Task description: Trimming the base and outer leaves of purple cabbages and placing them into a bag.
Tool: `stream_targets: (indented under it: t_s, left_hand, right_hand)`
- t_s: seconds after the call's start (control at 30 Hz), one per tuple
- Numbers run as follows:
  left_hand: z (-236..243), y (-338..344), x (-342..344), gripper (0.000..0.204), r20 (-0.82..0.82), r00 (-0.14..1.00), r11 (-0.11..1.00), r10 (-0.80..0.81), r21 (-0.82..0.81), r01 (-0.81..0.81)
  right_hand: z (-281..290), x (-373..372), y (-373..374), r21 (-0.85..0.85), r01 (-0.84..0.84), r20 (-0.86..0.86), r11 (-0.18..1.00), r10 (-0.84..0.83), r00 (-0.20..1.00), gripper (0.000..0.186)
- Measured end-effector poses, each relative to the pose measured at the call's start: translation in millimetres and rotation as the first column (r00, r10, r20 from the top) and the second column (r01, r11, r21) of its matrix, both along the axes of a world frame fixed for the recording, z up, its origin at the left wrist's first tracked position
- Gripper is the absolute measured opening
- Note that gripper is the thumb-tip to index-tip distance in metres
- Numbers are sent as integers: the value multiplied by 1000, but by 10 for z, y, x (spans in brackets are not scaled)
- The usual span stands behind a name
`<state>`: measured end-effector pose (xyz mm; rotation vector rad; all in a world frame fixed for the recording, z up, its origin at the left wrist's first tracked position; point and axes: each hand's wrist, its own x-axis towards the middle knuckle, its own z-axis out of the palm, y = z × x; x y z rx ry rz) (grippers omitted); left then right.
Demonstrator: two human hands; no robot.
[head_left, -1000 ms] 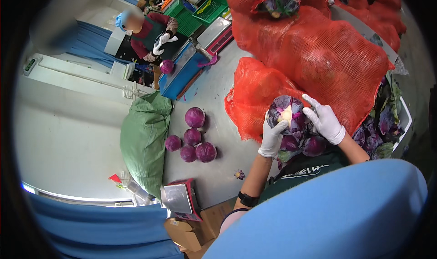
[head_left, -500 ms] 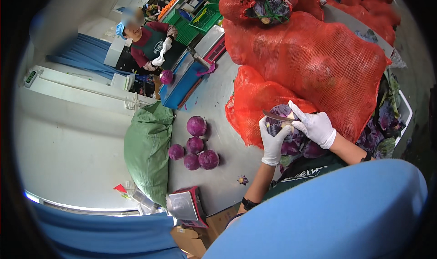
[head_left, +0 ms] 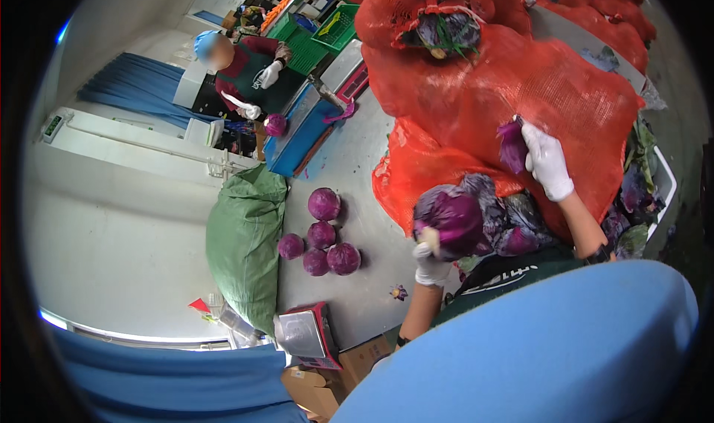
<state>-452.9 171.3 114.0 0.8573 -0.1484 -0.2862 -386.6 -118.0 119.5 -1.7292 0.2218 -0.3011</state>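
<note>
In front of me my left hand (head_left: 431, 268), in a white glove, is closed on a red cabbage (head_left: 455, 216) from below. The pale cut stem faces the left, close to my fingers. Up and to the right, my gloved right hand (head_left: 548, 163) is raised over a red mesh sack (head_left: 587, 88), its fingers closed on a loose purple cabbage leaf (head_left: 511, 148). A small dark tip shows above those fingers; I cannot make out whether it is the knife. More red cabbages (head_left: 518, 241) with dull outer leaves lie beside the held one.
Several trimmed red cabbages (head_left: 321, 235) sit on the metal table (head_left: 372, 289), left of my hands. A scale (head_left: 306, 335) stands at the near left, by a green sack (head_left: 245, 244). A co-worker (head_left: 256, 66) stands across the table; a white bin (head_left: 664, 192) of leaves is at right.
My right hand has moved up and right, away from the cabbage, and now holds a leaf. The knife is no longer clearly visible. My left hand has turned and lowered the cabbage.
</note>
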Motion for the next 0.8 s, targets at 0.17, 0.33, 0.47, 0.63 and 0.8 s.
stream_targets:
  t_s: [0.17, 0.33, 0.47, 0.63, 0.8]
  left_hand:
    - [-18, 230, 229, 93, -10, 998, 961, 66, 270, -61]
    - [433, -197, 243, 95, 167, 974, 877, -151, 477, 54]
    - [290, -201, 218, 93, 117, 968, 868, -221, 476, 140]
    - [400, -127, 198, 103, 185, 928, 842, -325, 503, 195]
    - [604, -148, 122, 111, 53, 979, 976, -195, 109, 188]
  right_hand:
    - [539, -336, 483, -82, -348, 266, 934, 357, 896, 78]
    - [650, -369, 496, -577, -286, 349, 765, 548, 761, 56]
    - [467, -488, 408, -646, -249, 306, 722, 544, 781, 29]
    - [389, -465, 242, -427, -171, 381, 888, 348, 857, 18]
    - [303, -186, -150, -409, 148, 329, 901, -6, 944, 23]
